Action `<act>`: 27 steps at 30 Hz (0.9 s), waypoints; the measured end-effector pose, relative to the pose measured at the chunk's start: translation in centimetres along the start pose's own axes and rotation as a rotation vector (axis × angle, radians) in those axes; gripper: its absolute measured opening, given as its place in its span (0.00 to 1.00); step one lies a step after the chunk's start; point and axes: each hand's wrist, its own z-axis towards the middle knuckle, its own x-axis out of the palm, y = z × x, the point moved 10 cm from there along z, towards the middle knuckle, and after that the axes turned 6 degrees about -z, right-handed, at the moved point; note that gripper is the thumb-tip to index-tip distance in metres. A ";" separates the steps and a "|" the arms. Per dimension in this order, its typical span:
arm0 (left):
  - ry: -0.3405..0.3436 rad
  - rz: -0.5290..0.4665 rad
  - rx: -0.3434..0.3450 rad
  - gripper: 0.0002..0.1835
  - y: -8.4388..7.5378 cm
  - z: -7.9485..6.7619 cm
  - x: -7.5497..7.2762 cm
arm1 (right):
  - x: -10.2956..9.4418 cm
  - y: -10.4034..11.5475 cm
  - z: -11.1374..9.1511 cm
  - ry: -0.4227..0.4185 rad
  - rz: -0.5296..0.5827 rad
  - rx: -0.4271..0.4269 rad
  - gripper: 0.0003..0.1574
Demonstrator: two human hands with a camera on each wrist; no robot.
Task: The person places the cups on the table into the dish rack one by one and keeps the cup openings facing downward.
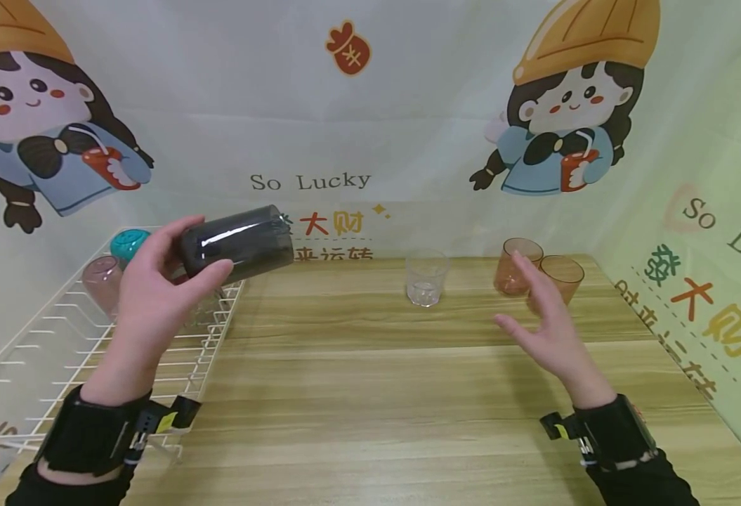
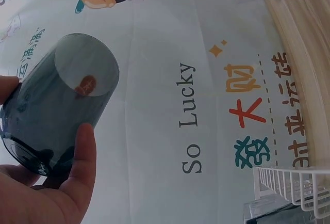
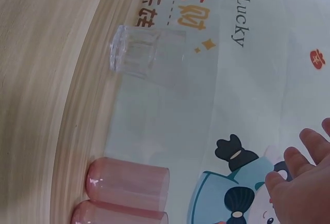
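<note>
Printed cloth backs our work. Our left hand grasps the dark glass, tipped sideways near the wire rack; we should hold it steady, clear of the wires. Our right hand, empty, fingers extended, is near two pink glasses; a clear glass shares the wood-grain tabletop.

Dark cup: glass-like, smooth, glossy
Clear tumbler: transparent, shiny
Pinkish tumblers: translucent, smooth, glossy
Rack: smooth, coated-looking wire
Surface: wood-grained, smooth, soft sheen
Backdrop: matt, cloth-like, lightly creased
</note>
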 end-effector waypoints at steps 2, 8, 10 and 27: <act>-0.011 0.000 0.005 0.33 0.0 0.1 -0.4 | -0.1 -0.3 0.0 0.001 0.000 0.020 0.49; -0.037 0.019 0.008 0.33 0.6 0.5 -1.6 | -0.5 -1.1 -0.3 0.014 -0.006 0.078 0.49; -0.042 0.040 0.004 0.33 0.9 0.6 -2.0 | -0.6 -1.3 -0.4 0.017 -0.013 0.091 0.49; 0.012 0.164 -0.068 0.36 2.7 1.5 -5.0 | -0.5 -6.6 -1.9 0.018 -0.038 0.129 0.54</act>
